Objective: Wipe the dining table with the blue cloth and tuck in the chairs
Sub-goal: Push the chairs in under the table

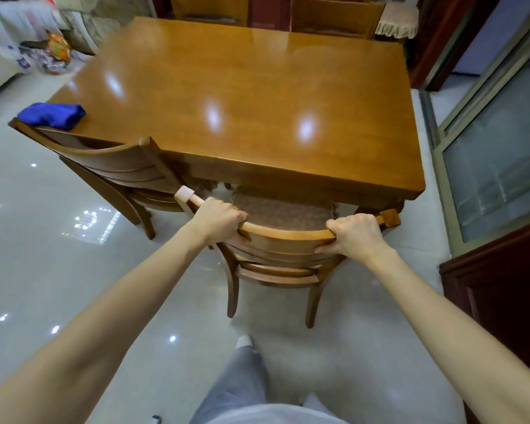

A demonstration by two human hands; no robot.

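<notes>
Chair (288,235) part-way under bench (242,102), seat half showing; top rail gripped by left hand (218,220) and right hand (357,237). Cloth (52,115) parked on near-left corner, so wiping probably done. Left chair (114,166) looks tucked. Remaining: push this one in.

**Glossy floor beside a glass door**

A metal-framed glass door (499,166) lines one side of the room. Just beside the door stands a dark red wooden cabinet (508,301). The pale, shiny floor (43,270) mirrors small ceiling lights. Well apart from the door lie colourful bags (54,53).
</notes>
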